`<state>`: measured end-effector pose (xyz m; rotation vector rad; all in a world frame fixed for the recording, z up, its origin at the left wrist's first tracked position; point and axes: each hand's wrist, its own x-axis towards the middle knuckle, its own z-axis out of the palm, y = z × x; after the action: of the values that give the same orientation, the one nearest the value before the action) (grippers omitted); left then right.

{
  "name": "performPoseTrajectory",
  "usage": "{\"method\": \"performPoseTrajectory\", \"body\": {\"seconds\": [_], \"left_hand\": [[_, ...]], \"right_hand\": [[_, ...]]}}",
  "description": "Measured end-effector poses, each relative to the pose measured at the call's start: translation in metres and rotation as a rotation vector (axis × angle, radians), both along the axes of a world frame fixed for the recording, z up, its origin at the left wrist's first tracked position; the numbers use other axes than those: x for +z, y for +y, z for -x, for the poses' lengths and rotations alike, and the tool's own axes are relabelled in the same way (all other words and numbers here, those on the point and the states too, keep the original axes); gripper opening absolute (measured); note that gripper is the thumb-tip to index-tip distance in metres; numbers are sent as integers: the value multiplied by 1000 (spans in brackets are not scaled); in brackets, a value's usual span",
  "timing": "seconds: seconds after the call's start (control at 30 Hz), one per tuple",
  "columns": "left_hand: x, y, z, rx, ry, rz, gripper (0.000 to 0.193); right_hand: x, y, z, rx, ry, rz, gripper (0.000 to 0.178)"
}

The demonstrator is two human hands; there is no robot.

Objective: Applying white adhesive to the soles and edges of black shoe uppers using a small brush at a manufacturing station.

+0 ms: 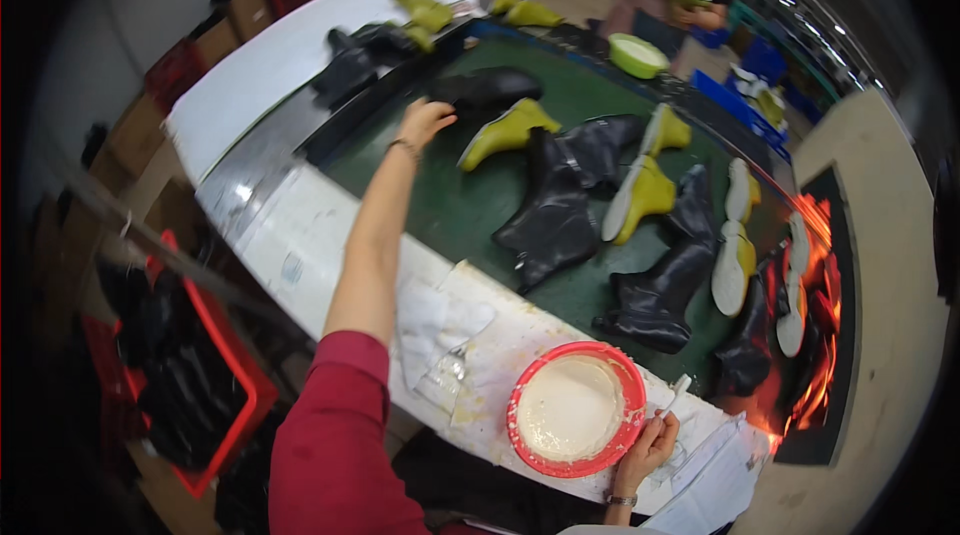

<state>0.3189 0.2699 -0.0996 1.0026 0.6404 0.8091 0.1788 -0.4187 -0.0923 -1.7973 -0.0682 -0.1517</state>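
Note:
My left hand (425, 125) stretches out over the green belt (400, 205), its fingers closed at the near end of a dark, blurred black boot (490, 88). Just right of that boot lies a yellow-green shoe-shaped piece (510, 132). In my right hand (650, 450), low on the right, is a small white-headed brush (680, 392). Beside this hand stands a red bowl (635, 390) of creamy white liquid (570, 408). More black boots (555, 210) and yellow-green pieces with pale undersides (640, 197) are spread along the belt.
At the right, an orange-glowing opening (822, 305) takes in the belt's end. A red crate (225, 355) of black items stands lower left. Across the belt, another person (660, 0) handles a piece near a light-green bowl (638, 56). Blue crates (740, 110) stand beyond.

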Motion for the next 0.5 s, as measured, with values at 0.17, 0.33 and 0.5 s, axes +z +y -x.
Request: {"method": "performPoseTrajectory", "body": {"seconds": [0.17, 0.33, 0.5], "left_hand": [[32, -59, 18, 138, 514, -773, 87], [81, -161, 142, -193, 209, -951, 55], [153, -225, 365, 154, 436, -1372, 38]], "right_hand": [[-5, -6, -2, -59, -91, 146, 32], [-4, -4, -7, -22, -74, 106, 37], [-10, -8, -7, 54, -139, 246, 38]]}}
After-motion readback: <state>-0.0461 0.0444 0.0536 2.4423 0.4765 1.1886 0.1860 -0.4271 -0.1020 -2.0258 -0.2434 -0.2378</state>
